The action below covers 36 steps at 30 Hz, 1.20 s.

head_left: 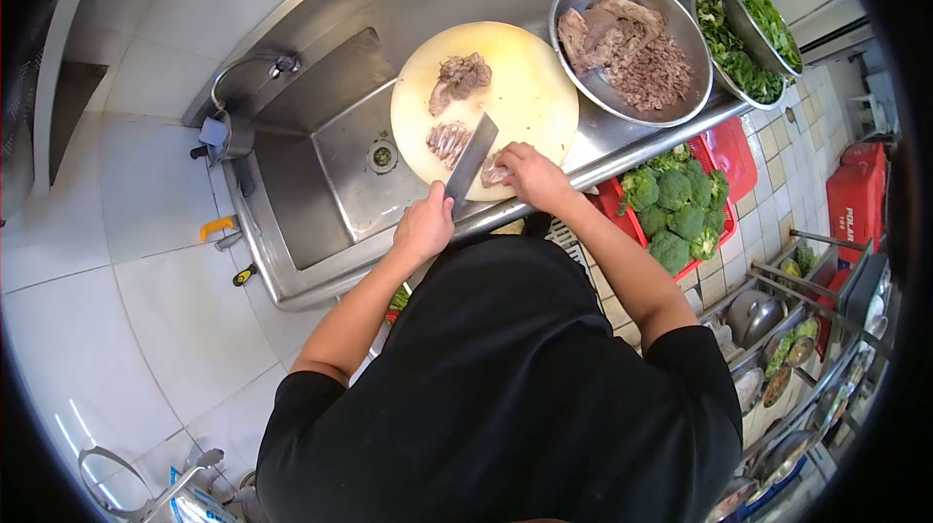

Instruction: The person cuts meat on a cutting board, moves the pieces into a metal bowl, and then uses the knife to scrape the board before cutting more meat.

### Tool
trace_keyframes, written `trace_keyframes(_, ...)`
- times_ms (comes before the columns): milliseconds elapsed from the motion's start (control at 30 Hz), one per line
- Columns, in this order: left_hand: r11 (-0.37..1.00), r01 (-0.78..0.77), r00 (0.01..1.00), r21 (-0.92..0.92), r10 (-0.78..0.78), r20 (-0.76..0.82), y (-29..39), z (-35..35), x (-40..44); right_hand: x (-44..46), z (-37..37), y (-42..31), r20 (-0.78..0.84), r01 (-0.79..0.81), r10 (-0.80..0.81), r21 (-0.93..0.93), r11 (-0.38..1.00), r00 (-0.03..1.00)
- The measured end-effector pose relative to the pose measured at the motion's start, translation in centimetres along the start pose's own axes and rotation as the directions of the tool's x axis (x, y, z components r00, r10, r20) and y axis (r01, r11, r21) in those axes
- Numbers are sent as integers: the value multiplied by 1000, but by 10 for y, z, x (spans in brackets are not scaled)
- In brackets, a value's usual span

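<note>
My left hand [425,225] grips the handle of a cleaver [472,161], whose blade slants over the near edge of a round, pale yellow cutting board [539,86]. Fingers curled, my right hand [533,177] presses on a piece of meat [495,171] just right of the blade. Left of the blade lies a sliced portion of meat [448,142]. A larger brownish piece [460,80] rests farther up the board. Whether the blade touches the meat under my right hand cannot be made out.
A steel sink [301,197] with a faucet [282,64] is at the left. Right of the board stands a metal bowl [634,49] of meat, with bowls of leafy greens [724,42] beyond. Broccoli [675,194] fills a red basket [632,222] below the counter edge, near my right forearm.
</note>
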State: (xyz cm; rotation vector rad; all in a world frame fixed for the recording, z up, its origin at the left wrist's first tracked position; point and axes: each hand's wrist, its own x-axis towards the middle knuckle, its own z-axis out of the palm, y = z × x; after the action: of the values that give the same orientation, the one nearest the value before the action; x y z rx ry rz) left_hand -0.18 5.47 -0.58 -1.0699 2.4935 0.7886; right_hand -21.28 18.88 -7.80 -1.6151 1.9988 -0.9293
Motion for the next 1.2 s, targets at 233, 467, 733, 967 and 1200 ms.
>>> trace_keyframes(233,988,-74,996,133,66,66,22,-28,-2,0,10,-8,5,4,-3,-161,987,1000)
trace_keyframes(467,982,-67,994,177,50,98,10,-7,-16,-4,15,-9,-6,-17,16,-217,976,1000)
trace_keyframes(733,969,-126,990,211,108,96,31,-44,-14,-5,12,-8,-52,-19,9,-201,979,999)
trace_keyframes(967,979,-106,994,175,100,45,22,0,18,-7,18,-1,-6,-25,24,-238,971,1000)
trace_keyframes(1200,959,-102,989,266,69,130,18,-23,-14,-12,16,-1,-94,-54,35,-209,976,995)
